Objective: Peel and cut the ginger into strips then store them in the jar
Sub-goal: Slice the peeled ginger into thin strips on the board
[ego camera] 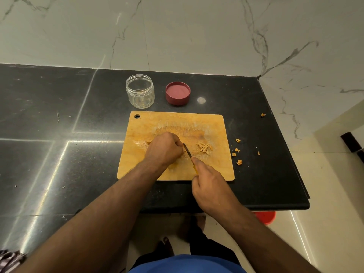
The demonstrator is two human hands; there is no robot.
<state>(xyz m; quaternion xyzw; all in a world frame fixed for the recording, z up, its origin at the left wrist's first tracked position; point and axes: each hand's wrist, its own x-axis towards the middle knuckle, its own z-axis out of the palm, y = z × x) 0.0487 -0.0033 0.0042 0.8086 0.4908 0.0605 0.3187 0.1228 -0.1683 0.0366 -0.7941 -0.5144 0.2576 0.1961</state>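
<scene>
A wooden cutting board (214,123) lies on the black counter. My left hand (164,148) is curled over a piece of ginger near the board's middle; the ginger itself is almost fully hidden under the fingers. My right hand (210,186) grips the yellow handle of a small knife (187,150), whose dark blade rests against my left fingertips. A small heap of cut ginger strips (204,148) lies on the board to the right of the blade. Behind the board stands the clear jar (140,91), open and holding nothing, with its dark red lid (177,93) to its right.
Ginger peel scraps (237,152) are scattered on the black counter (59,119) right of the board, one more (263,115) further back. The counter ends close to the right and front. A red bucket (265,217) sits on the floor below.
</scene>
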